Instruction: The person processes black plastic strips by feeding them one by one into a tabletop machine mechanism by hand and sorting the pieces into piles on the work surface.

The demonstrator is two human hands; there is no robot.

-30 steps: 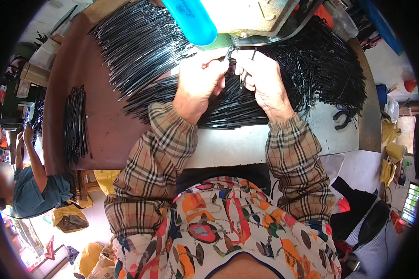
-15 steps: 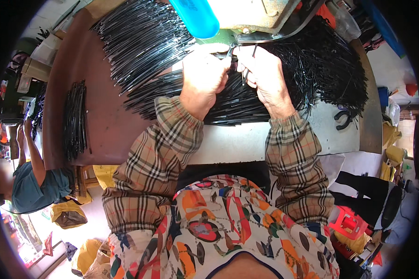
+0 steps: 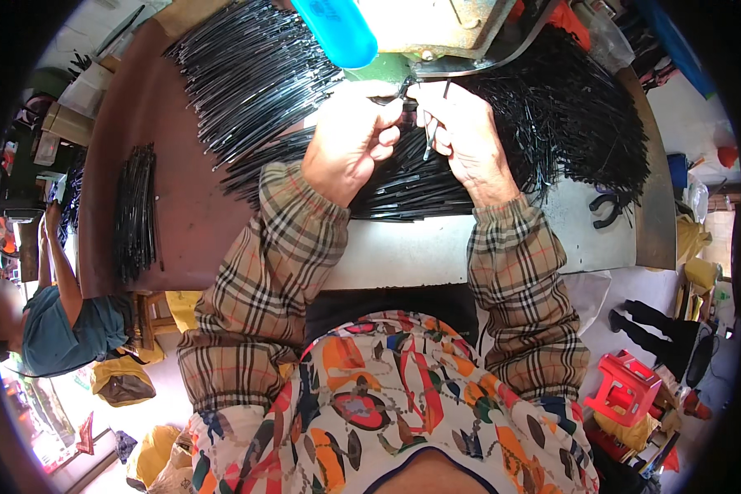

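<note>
Under the front of a machine (image 3: 436, 25) with a bright lamp, my two hands work close together. My left hand (image 3: 347, 142) is closed, thumb and forefinger pinching the end of a thin black cable-like strip (image 3: 406, 87). My right hand (image 3: 467, 138) is closed as well, with a slim strip with a shiny end (image 3: 428, 146) sticking out below its fingers. Its fingertips nearly meet those of the left hand. Below and behind the hands lies a bundle of black strips (image 3: 403, 191). The exact kind of the strips is too fine to tell.
Neat rows of black strips (image 3: 247, 78) lie at the far left, a smaller bundle (image 3: 135, 214) nearer the left edge. A tangled heap (image 3: 580, 115) covers the right, beside dark-handled pliers (image 3: 608, 209). A blue cylinder (image 3: 337, 29) hangs above. Another person (image 3: 58, 325) works at left.
My left hand and forearm have shifted slightly left, with its fingers still pinched. My right hand stays nearly in place. At the far right, a person's dark-clad legs have moved away from the red stool.
</note>
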